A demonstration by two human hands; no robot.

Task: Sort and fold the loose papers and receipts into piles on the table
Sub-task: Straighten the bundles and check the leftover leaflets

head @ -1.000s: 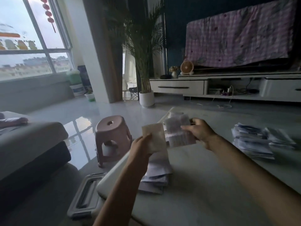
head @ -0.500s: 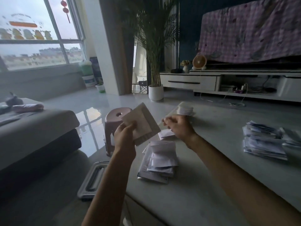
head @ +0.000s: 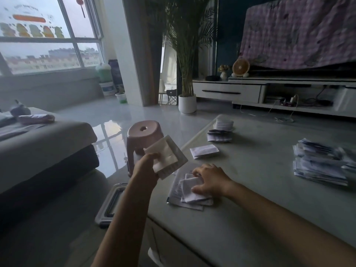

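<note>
My left hand [head: 144,167] holds a small stack of folded papers [head: 167,156] up over the table's left edge. My right hand [head: 210,179] lies on a loose pile of receipts [head: 185,193] on the table [head: 250,199], fingers curled round the top sheet. One folded receipt [head: 204,151] lies alone farther back. Behind it sit a folded pile [head: 218,136] and a white stack [head: 223,124]. At the right stands a big heap of papers [head: 319,163].
A pink stool [head: 143,134] stands on the floor just left of the table. A grey lidded box [head: 111,205] lies on the floor by the table's near corner. A sofa [head: 38,147] fills the left. A potted palm [head: 187,103] and TV cabinet [head: 269,93] stand beyond.
My right hand set a folded receipt down on the table farther back, then came down and back onto the near loose pile. My left hand kept its stack raised.
</note>
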